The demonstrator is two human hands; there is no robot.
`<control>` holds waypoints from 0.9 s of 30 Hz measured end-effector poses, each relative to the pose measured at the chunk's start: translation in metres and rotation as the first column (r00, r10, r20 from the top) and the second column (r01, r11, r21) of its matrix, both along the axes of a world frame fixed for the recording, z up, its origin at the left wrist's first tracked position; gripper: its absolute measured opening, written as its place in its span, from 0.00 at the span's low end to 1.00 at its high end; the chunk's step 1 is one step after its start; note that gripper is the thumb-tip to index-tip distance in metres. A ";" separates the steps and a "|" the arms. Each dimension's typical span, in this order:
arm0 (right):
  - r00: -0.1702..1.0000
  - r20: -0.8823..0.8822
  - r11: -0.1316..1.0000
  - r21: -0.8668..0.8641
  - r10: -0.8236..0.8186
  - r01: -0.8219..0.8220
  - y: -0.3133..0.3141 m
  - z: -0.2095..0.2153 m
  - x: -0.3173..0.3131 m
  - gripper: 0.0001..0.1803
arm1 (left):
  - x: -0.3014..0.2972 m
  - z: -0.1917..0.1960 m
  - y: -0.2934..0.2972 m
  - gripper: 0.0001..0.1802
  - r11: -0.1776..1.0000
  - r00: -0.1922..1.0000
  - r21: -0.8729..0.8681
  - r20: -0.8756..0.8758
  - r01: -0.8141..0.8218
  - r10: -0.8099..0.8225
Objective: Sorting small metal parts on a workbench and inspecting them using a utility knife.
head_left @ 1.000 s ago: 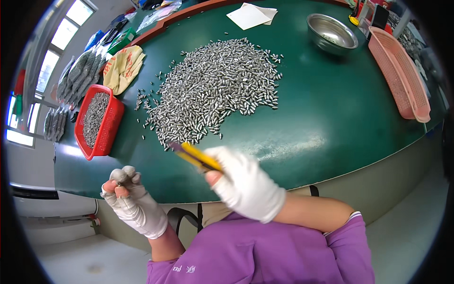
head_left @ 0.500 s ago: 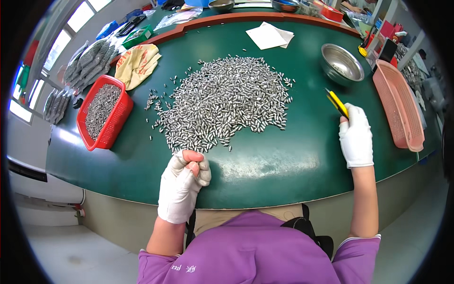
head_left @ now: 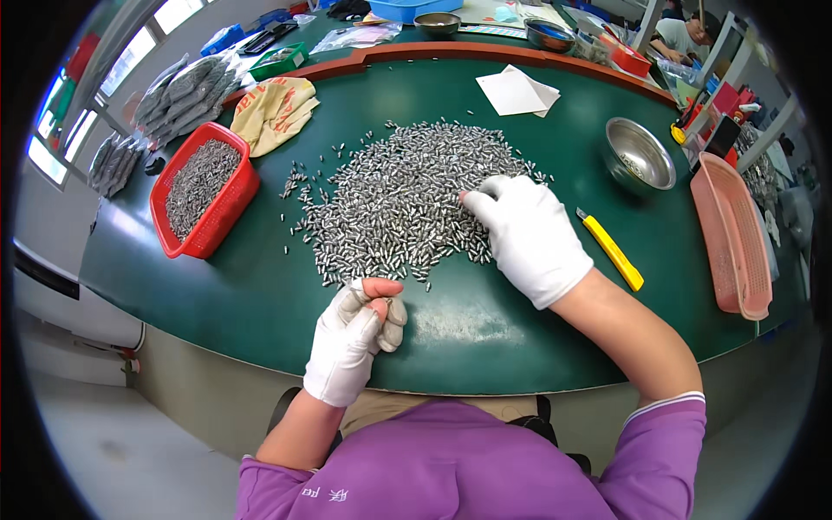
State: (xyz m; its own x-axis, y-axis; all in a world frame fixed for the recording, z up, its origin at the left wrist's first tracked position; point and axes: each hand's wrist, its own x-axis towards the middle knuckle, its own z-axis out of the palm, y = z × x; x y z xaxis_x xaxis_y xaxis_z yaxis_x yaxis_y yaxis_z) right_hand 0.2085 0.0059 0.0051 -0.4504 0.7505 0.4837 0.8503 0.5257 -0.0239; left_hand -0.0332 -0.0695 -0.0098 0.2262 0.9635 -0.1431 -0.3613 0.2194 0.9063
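Observation:
A broad heap of small silvery, bullet-shaped metal pieces (head_left: 390, 199) covers the middle of the green table. My left hand (head_left: 360, 334), in a white glove with bare thumb and fingertip, is closed in a pinch at the heap's near edge. Whatever it may hold is hidden between the fingers. My right hand (head_left: 533, 234), gloved likewise, reaches over the heap's right side with its fingertips at the pieces; most of its fingers are hidden beneath it. To the right of that hand, a yellow utility knife (head_left: 614, 253) lies on the table with its blade pointing away.
At left stands a red basket (head_left: 249, 186) of metal pieces, beside a beige cloth bag (head_left: 273, 113). White paper sheets (head_left: 516, 91) lie beyond the heap. A steel bowl (head_left: 637, 156) and a pink basket (head_left: 724, 234) are at right. Another person (head_left: 680, 39) sits far right.
My right hand has let go of the utility knife, now lying on the table, and has moved left onto the heap. My left hand keeps its pinch. The view has shifted slightly.

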 end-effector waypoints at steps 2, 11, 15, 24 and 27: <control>1.000 0.025 1.000 -0.018 -0.002 0.003 0.010 -0.010 -0.006 0.14 | -0.001 0.000 0.002 0.11 0.999 1.000 -0.029 -0.015 0.016 -0.017; 0.976 -0.075 0.969 -0.132 0.202 -0.211 -0.011 -0.003 -0.005 0.18 | 0.008 0.000 0.006 0.12 0.997 0.997 -0.004 0.027 0.076 -0.076; 0.950 -0.147 0.935 -0.187 0.276 -0.300 -0.017 0.002 0.005 0.14 | 0.017 0.000 0.006 0.11 0.989 0.986 -0.040 0.093 0.143 -0.139; 0.927 -0.209 0.912 -0.210 0.310 -0.352 -0.019 0.001 0.011 0.03 | 0.026 -0.003 0.012 0.14 0.982 0.976 -0.035 0.129 0.184 -0.178; 0.952 -0.156 0.923 -0.247 0.263 -0.295 -0.022 -0.002 0.007 0.09 | 0.027 0.000 0.010 0.14 0.976 0.975 -0.089 0.121 0.197 -0.186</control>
State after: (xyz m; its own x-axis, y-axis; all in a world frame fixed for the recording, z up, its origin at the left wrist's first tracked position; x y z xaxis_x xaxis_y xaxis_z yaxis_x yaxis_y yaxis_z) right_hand 0.2153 -0.0156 0.0033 -0.6122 0.7104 0.3472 0.6527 0.7018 -0.2853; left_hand -0.0065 -0.0592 -0.0095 0.4250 0.8827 -0.2003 -0.4007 0.3819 0.8328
